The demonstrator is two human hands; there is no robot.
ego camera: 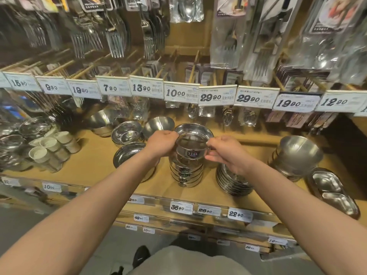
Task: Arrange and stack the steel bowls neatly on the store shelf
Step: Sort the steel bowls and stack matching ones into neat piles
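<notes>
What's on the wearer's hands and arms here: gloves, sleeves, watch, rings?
Nothing worn that shows. The left hand and right hand are bare, no gloves, no visible rings. Both forearms are bare up to the frame edge, with no sleeves, watch or wristband in view.

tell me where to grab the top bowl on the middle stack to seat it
Grip the top bowl at its rim, on opposite sides, as the left hand and right hand do now. It sits upright on the stack with its round wall open on both flanks, so come from the sides.
</notes>
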